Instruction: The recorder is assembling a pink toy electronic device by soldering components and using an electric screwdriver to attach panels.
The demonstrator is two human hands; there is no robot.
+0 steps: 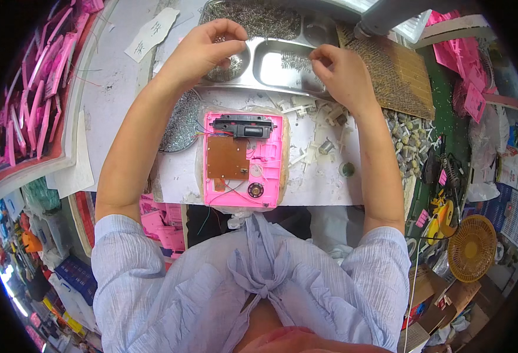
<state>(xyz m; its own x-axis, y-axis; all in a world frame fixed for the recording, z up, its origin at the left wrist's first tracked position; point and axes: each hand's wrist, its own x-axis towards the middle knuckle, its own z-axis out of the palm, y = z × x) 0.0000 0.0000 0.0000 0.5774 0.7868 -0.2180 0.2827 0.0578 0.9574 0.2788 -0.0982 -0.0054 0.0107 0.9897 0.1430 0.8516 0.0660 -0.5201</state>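
Silver metal compartment tray [247, 77] on far side of white desk [321, 191] — dark heap of small metal bits [259, 20] in back section, sparser bits in rect. one. L hand [207, 50] over its round section, R hand [348, 75] at its R end; fingers of both curled, can't tell if gripping anything. Pink plastic casing [272, 173] w/ brown board [226, 159] between forearms; round dish of silvery bits [179, 126] to its L. Torn white paper [152, 36] near tray — handwritten.
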